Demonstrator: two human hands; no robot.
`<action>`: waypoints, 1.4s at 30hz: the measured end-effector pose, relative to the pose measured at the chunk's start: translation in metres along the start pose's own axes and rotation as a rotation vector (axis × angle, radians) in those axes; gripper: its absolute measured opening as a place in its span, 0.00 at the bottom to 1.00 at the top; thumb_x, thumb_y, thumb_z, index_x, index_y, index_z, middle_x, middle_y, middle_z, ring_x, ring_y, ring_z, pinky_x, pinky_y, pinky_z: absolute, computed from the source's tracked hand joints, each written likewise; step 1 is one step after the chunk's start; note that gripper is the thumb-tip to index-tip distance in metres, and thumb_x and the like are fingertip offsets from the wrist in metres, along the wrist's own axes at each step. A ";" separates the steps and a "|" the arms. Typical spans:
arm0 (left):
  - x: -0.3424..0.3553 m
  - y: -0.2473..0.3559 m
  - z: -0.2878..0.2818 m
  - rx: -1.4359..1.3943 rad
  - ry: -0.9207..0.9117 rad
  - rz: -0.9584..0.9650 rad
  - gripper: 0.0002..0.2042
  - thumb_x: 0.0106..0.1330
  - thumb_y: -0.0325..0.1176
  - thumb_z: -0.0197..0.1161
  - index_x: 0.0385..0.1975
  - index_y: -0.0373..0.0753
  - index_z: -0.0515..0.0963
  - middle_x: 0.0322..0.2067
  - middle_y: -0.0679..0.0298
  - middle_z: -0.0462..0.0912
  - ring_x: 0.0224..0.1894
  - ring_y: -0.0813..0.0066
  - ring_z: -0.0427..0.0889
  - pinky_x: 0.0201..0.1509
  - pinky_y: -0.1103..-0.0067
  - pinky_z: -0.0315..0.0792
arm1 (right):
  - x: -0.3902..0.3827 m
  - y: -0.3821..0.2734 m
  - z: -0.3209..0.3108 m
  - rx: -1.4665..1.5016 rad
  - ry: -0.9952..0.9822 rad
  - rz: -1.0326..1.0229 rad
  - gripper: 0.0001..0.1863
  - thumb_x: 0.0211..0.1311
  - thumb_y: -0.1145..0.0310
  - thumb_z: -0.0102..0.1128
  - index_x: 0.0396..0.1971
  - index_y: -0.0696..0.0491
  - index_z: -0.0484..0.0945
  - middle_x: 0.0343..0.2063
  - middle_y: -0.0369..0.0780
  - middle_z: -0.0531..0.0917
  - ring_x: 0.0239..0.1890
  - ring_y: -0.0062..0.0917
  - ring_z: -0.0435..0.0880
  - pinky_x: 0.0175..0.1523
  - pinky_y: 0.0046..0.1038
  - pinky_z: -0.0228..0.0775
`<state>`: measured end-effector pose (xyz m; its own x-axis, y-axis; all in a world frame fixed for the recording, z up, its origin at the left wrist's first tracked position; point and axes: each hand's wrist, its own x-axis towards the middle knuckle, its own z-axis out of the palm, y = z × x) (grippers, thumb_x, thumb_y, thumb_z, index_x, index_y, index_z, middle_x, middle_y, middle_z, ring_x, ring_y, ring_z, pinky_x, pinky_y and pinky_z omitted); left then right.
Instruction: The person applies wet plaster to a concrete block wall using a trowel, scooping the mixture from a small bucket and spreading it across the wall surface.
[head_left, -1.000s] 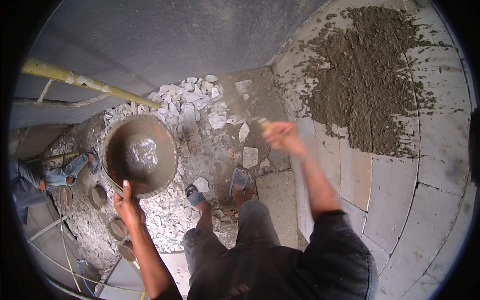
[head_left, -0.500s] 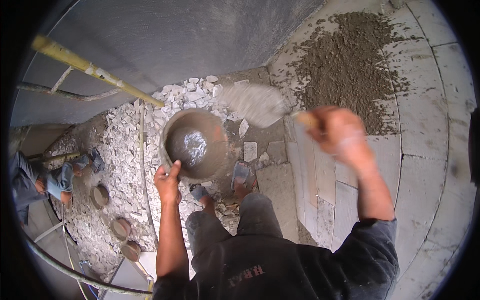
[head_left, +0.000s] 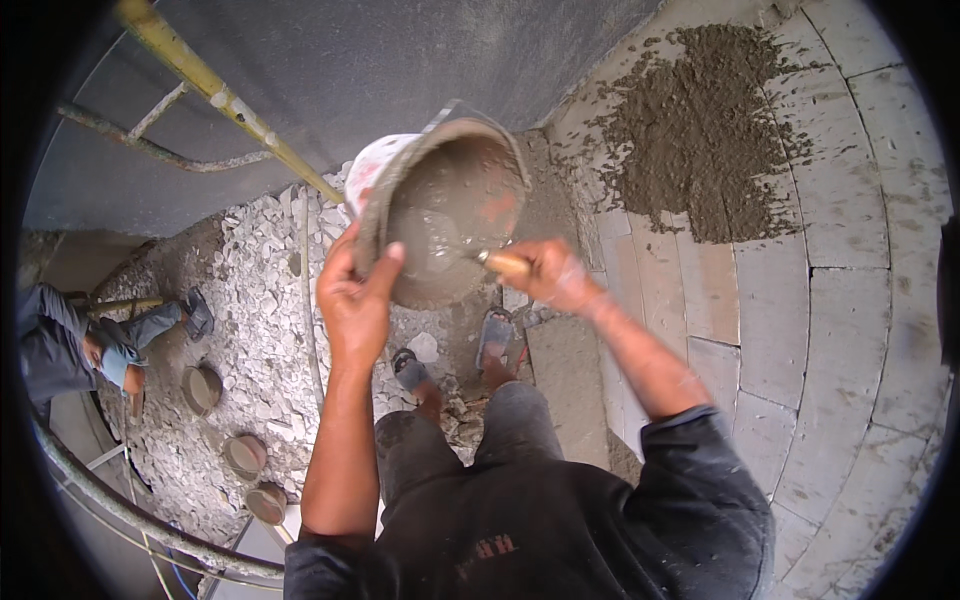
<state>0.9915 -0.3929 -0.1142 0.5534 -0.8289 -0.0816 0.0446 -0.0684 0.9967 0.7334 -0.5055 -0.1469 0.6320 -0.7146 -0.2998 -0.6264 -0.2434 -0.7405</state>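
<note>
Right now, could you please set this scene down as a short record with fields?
Left hand: grips the bucket by its rim
Right hand: holds a trowel by its wooden handle, reaching into the bucket
Bucket contents: wet-looking grey-brown mortar
Block wall: at right, with a rough mortar patch
Debris: pale rubble
Nearby: another person, far left; yellow pole, upper left

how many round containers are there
4: bucket in the left hand; upper tub, middle tub and lowest tub at lower left; others may be hidden.
</note>
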 end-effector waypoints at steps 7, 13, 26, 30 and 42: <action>-0.008 -0.077 -0.083 -0.240 0.267 -0.217 0.12 0.70 0.34 0.70 0.48 0.35 0.80 0.39 0.62 0.86 0.42 0.73 0.84 0.52 0.72 0.78 | 0.003 0.029 0.077 0.574 0.030 -0.083 0.18 0.64 0.69 0.73 0.52 0.59 0.83 0.39 0.36 0.88 0.40 0.16 0.84 0.44 0.23 0.77; -0.039 -0.111 -0.083 -0.117 0.484 -0.335 0.11 0.70 0.34 0.69 0.46 0.39 0.79 0.43 0.61 0.84 0.44 0.71 0.83 0.53 0.67 0.78 | 0.034 0.192 0.072 0.883 -0.107 0.204 0.19 0.64 0.65 0.74 0.50 0.58 0.83 0.36 0.33 0.87 0.35 0.14 0.82 0.39 0.20 0.76; -0.058 -0.139 -0.018 -0.111 0.444 -0.591 0.12 0.67 0.33 0.74 0.29 0.45 0.74 0.21 0.77 0.73 0.18 0.89 0.62 0.20 0.83 0.54 | -0.078 0.094 -0.216 -0.078 0.441 0.272 0.15 0.67 0.63 0.67 0.44 0.60 0.84 0.23 0.32 0.79 0.23 0.15 0.70 0.27 0.24 0.62; -0.034 -0.117 0.010 -0.037 0.216 -0.508 0.18 0.63 0.40 0.78 0.41 0.38 0.76 0.30 0.72 0.76 0.26 0.84 0.70 0.30 0.82 0.64 | -0.059 0.020 -0.137 -0.508 0.286 0.038 0.10 0.63 0.67 0.67 0.39 0.57 0.83 0.25 0.37 0.81 0.26 0.24 0.79 0.29 0.28 0.67; -0.012 -0.019 0.030 0.319 0.027 0.173 0.10 0.64 0.30 0.72 0.35 0.29 0.83 0.60 0.42 0.76 0.64 0.55 0.74 0.64 0.68 0.68 | -0.017 -0.063 -0.041 -1.025 0.399 -0.275 0.02 0.55 0.71 0.59 0.29 0.51 0.77 0.26 0.40 0.82 0.31 0.30 0.85 0.37 0.33 0.76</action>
<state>0.9593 -0.3978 -0.1318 0.5522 -0.8286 0.0925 -0.3113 -0.1020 0.9448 0.7430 -0.5046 -0.0708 0.7303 -0.6672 0.1462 -0.6830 -0.7159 0.1449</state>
